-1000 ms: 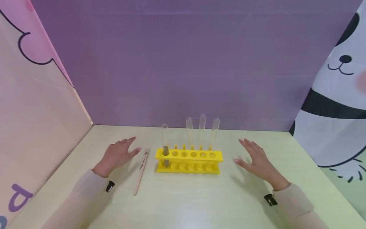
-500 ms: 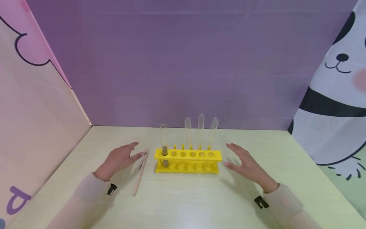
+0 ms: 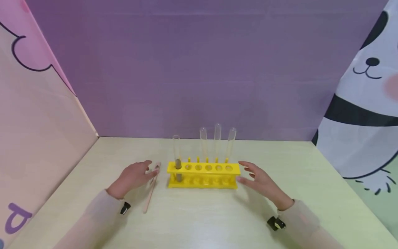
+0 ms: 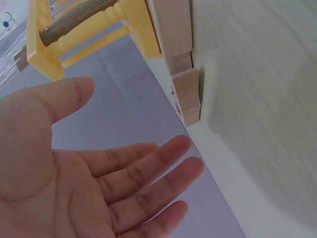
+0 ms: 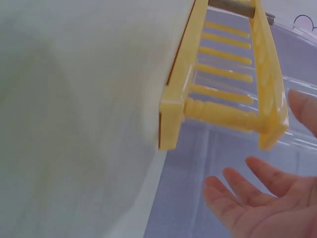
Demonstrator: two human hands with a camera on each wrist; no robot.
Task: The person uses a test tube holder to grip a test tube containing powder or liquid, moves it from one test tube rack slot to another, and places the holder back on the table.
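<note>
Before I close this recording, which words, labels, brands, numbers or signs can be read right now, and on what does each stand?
"d": one tilted purple letter, on the left wall panel.
Bluish mark below it: cut off by the picture's edge, unreadable.
Yellow rack, glass tubes and wooden clamp: no readable text in any view.

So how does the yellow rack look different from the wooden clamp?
The yellow rack is bright plastic-looking yellow; the wooden clamp is pale wood. The rack stands upright; the clamp lies flat. The rack carries glass tubes; the clamp holds none. Both rest on the table.
</note>
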